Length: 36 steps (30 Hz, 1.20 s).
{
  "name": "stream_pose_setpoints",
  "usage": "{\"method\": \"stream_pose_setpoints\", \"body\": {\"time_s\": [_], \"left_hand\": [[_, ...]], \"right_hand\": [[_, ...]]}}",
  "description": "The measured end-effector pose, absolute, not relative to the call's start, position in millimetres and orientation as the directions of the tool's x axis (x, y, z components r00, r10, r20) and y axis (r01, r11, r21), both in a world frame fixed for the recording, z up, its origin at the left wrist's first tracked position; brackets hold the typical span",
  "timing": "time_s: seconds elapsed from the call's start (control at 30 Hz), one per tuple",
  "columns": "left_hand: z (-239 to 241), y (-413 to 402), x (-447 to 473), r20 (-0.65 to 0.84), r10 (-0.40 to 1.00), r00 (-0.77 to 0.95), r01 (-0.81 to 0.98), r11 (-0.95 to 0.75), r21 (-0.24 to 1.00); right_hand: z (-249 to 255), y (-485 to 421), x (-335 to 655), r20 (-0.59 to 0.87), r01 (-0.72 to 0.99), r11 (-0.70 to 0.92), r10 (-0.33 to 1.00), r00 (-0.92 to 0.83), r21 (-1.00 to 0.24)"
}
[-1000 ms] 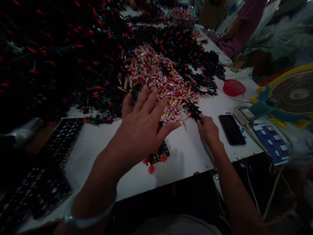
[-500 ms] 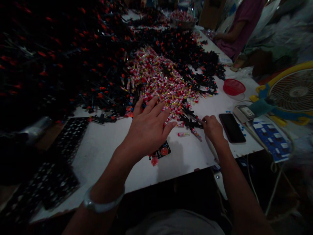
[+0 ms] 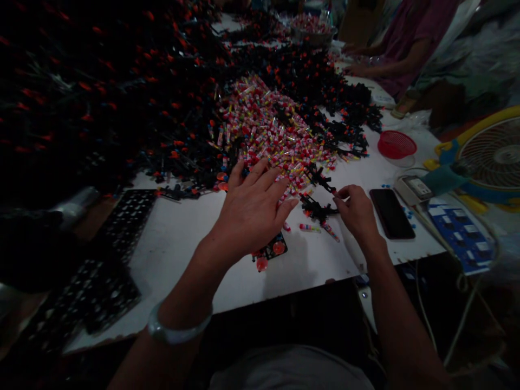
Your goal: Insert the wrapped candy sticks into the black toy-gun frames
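Note:
My left hand (image 3: 254,208) lies flat with fingers spread at the near edge of a heap of small multicoloured tubes (image 3: 268,127) on a white table (image 3: 182,254). Under its heel sits a small black holder with red round pieces (image 3: 272,252). My right hand (image 3: 357,211) is curled, its fingertips pinching a black branched plastic piece (image 3: 314,206) in front of the heap. A few loose tubes (image 3: 311,228) lie between my hands.
A big mound of black and orange plastic parts (image 3: 122,97) fills the left and back. Black perforated trays (image 3: 122,227) lie at left. A phone (image 3: 392,213), a red basket (image 3: 397,144), a fan (image 3: 491,160) and a blue card (image 3: 463,235) are at right. Another person (image 3: 402,43) sits far right.
My left hand came down from above the table onto the heap's near edge. My right hand dragged the black branched piece out of the heap toward me.

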<state>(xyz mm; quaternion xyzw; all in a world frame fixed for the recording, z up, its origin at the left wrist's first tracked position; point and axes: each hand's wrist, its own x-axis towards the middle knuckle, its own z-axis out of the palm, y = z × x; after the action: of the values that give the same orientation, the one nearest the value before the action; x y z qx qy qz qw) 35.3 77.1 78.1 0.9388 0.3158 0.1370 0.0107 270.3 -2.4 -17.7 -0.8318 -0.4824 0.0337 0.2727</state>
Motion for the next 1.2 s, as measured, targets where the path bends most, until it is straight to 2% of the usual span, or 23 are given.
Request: {"method": "stream_pose_setpoints", "body": {"time_s": [0.1,0.17,0.27,0.37,0.43,0.53,0.63,0.73,0.8,0.9,0.97,1.13,1.2], "left_hand": [[78,77,36,0.253,0.599,0.760,0.595,-0.797,0.102],[78,77,36,0.246,0.604,0.758,0.599,-0.794,0.105],[79,78,36,0.229,0.610,0.758,0.601,-0.791,0.115],[78,78,36,0.228,0.609,0.759,0.598,-0.792,0.122],[77,78,36,0.241,0.608,0.756,0.596,-0.792,0.131],[76,78,36,0.274,0.610,0.743,0.590,-0.791,0.162],[76,77,35,0.291,0.611,0.736,0.581,-0.791,0.191],[78,76,35,0.264,0.619,0.740,0.589,-0.786,0.189],[78,76,35,0.255,0.626,0.737,0.594,-0.780,0.196],[79,76,35,0.272,0.628,0.729,0.578,-0.778,0.247],[79,76,35,0.271,0.630,0.728,0.570,-0.775,0.272],[80,75,34,0.246,0.638,0.730,0.580,-0.768,0.272],[80,75,34,0.250,0.635,0.731,0.577,-0.770,0.271]], "right_hand": [[-23,-24,243,0.059,0.536,-0.311,0.824,0.564,-0.785],[-28,-37,218,-0.069,0.342,-0.266,0.867,0.494,-0.901],[-34,-46,181,-0.189,0.101,-0.234,0.925,0.328,-0.967],[-40,-46,151,-0.212,-0.050,-0.206,0.948,0.235,-0.977],[-44,-43,138,-0.200,-0.042,-0.196,0.955,0.218,-0.980],[-51,-41,127,-0.188,0.057,-0.208,0.952,0.241,-0.977],[-55,-41,124,-0.149,0.230,-0.217,0.948,0.280,-0.949],[-53,-43,122,-0.049,0.416,-0.189,0.945,0.323,-0.889],[-50,-44,121,-0.044,0.426,-0.195,0.940,0.339,-0.883],[-48,-45,120,-0.137,0.274,-0.228,0.939,0.314,-0.934],[-50,-47,121,-0.144,0.250,-0.228,0.938,0.315,-0.941],[-60,-47,119,0.041,0.508,-0.134,0.947,0.319,-0.851],[-61,-46,111,0.064,0.578,-0.127,0.952,0.298,-0.806]]}}
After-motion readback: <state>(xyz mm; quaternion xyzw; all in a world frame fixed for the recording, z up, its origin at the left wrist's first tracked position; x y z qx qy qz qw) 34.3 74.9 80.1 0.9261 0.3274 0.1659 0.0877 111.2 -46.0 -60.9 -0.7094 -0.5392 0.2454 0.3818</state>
